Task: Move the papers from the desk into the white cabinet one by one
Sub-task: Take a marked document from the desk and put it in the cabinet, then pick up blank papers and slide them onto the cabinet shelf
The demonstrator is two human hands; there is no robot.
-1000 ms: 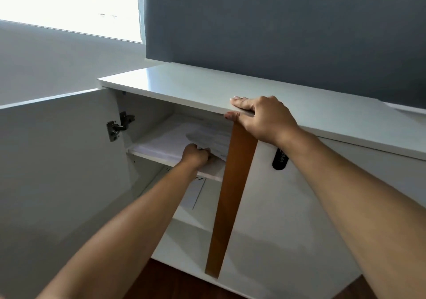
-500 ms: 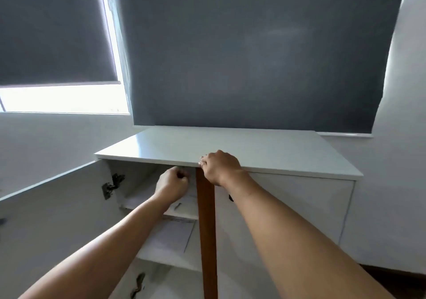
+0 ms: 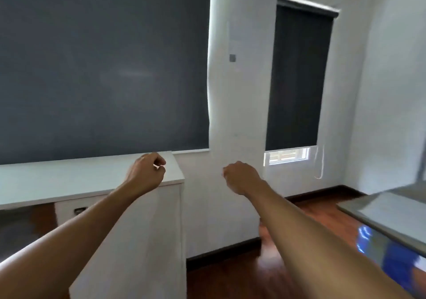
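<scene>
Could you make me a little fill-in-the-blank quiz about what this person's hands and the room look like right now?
1. Both the left hand and the right hand hold ____.
2. The left hand hangs in front of the white ____.
3. The floor is made of dark ____.
4. The narrow window blind on the right is pulled almost fully ____.

Missing words: nothing; cabinet; wood; down
</scene>
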